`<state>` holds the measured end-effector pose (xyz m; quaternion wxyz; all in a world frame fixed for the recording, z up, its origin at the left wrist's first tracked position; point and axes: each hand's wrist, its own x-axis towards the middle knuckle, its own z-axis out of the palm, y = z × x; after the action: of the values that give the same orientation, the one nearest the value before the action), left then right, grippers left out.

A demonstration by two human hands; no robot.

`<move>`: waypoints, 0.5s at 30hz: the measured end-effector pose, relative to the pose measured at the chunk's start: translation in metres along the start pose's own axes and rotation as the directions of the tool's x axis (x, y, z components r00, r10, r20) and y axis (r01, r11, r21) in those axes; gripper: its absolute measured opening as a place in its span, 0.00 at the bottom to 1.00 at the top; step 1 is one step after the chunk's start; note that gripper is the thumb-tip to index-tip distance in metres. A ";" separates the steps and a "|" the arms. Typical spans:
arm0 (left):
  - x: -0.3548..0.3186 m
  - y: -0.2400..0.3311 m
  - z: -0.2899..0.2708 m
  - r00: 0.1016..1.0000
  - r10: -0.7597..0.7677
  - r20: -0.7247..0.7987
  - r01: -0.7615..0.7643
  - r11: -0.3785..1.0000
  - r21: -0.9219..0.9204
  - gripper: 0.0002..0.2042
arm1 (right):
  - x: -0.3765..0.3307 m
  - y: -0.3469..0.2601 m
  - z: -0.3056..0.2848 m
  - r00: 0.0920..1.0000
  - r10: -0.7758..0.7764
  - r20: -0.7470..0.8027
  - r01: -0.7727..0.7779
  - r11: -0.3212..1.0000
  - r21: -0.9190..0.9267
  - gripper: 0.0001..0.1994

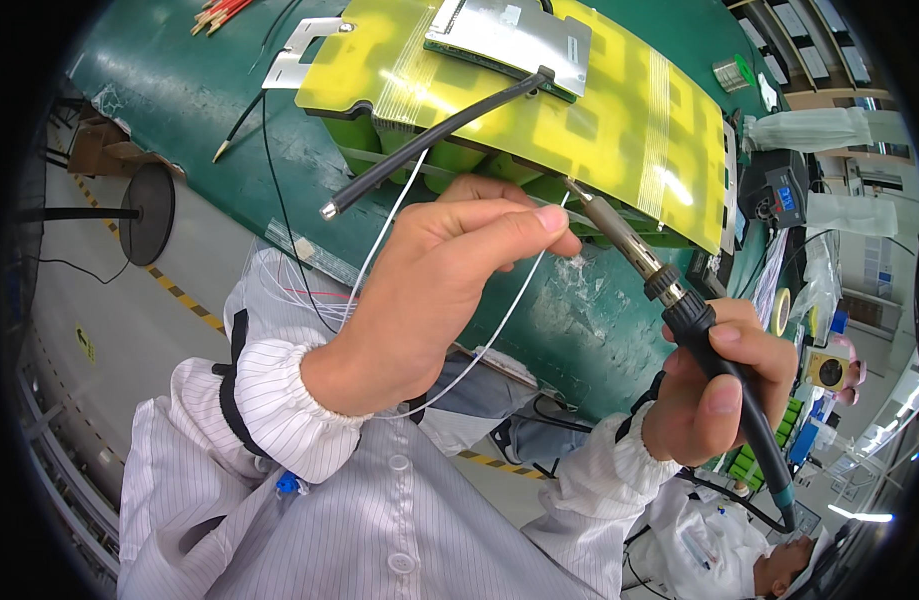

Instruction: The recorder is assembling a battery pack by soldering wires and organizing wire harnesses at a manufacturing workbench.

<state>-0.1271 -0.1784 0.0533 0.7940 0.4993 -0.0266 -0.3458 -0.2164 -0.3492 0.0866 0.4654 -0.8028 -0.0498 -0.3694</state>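
Note:
My left hand [434, 270] pinches a thin white wire [514, 300] by its end, close to the front edge of a battery pack. A translucent yellow board [524, 125] covers the pack, and green cells [459, 162] show beneath it. In my right hand [724, 390] is a soldering iron [619, 232] with a black handle, held from below. Its tip meets the board's edge beside the wire end; whether they touch I cannot tell. On top of the board lies a silver circuit module [514, 40]. A thick black cable [419, 150] runs from it toward the left.
The pack stands on a green workbench [214, 165]. Red-tipped wires [217, 15] lie at the far left, a solder spool [731, 73] at the far right. A soldering station [774, 190] with a lit display stands on the right. Another person [699, 545] sits at lower right.

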 end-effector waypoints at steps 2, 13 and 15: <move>0.000 0.000 0.000 1.000 0.001 0.002 -0.001 1.000 0.003 0.13 | 0.000 0.001 -0.001 1.000 -0.002 0.002 0.002 1.000 -0.001 0.18; 0.000 0.000 0.001 1.000 -0.004 -0.015 0.004 1.000 -0.023 0.13 | 0.000 0.002 -0.011 0.996 -0.046 0.082 0.036 0.993 0.115 0.19; 0.000 -0.001 0.000 1.000 -0.006 -0.014 0.005 1.000 -0.016 0.13 | -0.002 0.000 -0.013 0.997 -0.076 -0.026 0.078 0.993 0.094 0.19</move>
<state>-0.1275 -0.1789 0.0531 0.7972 0.4953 -0.0168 -0.3447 -0.2248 -0.3594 0.0894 0.4890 -0.7731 -0.0930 -0.3931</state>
